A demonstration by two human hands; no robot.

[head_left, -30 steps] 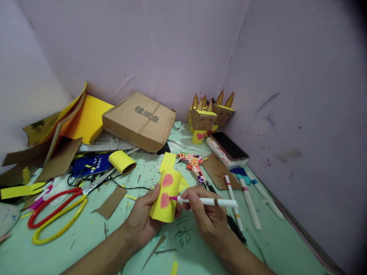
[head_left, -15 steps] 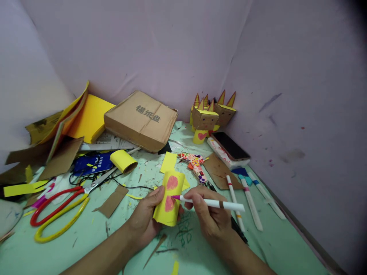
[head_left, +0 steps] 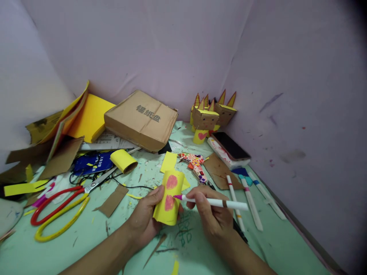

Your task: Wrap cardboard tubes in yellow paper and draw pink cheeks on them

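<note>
My left hand point(head_left: 147, 215) is wrapped round a yellow paper tube point(head_left: 172, 204), its thumb on the left edge. Two pink shapes are coloured on the tube, one above the other. Between the thumb and fingers of my right hand point(head_left: 213, 214) is a white marker point(head_left: 216, 202) with a brown band. Its pink tip is at the lower pink shape; whether it touches the paper I cannot tell. Behind the tube lie yellow paper pieces point(head_left: 168, 162) and a flower-patterned glue gun point(head_left: 195, 163).
Red-and-yellow scissors point(head_left: 61, 219) lie at the left, near another yellow tube point(head_left: 123, 161). At the back stand a cardboard box point(head_left: 140, 120) and cardboard figures point(head_left: 205, 119). A phone point(head_left: 231, 146) and several markers point(head_left: 252, 204) are at the right.
My right hand has shifted slightly to the right with the marker, whose tip has moved a little right on the lower pink shape. My left hand and the tube have hardly moved.
</note>
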